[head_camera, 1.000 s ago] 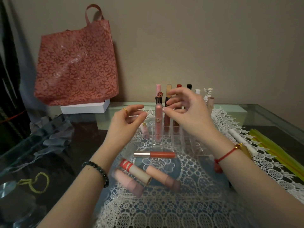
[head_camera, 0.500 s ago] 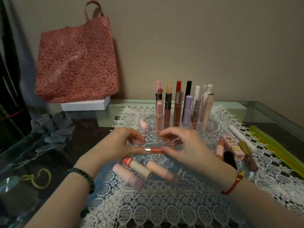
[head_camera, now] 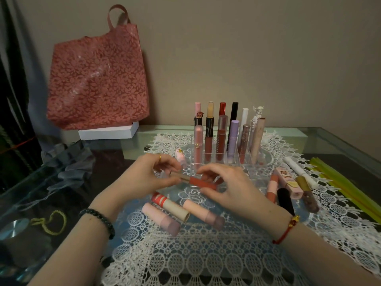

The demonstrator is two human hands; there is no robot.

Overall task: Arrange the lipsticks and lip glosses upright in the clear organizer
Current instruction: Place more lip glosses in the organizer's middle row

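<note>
A clear organizer (head_camera: 246, 158) stands mid-table on a lace mat, with several lipsticks and glosses upright in its back rows. In front of it both hands hold one coral lip gloss with a gold cap (head_camera: 198, 181), lying horizontal just above the mat. My left hand (head_camera: 148, 178) pinches the cap end, my right hand (head_camera: 228, 187) the coral end. Three lipsticks lie below the hands: a red-striped cream one (head_camera: 171, 206), a pink one (head_camera: 160, 219) and a peach one (head_camera: 203, 213). Several more lie at the right (head_camera: 288, 187).
A small pink tube (head_camera: 181, 156) lies left of the organizer. A red floral bag (head_camera: 99, 79) rests on a white box (head_camera: 108, 133) at the back left. Yellow-green straws (head_camera: 348, 186) lie at the right edge. Grey fabric (head_camera: 68, 162) and a yellow cord (head_camera: 51, 222) sit at the left.
Both hands came down from the upright glosses in the organizer to the coral gloss lying on the mat, and closed on its two ends. It has lifted slightly.
</note>
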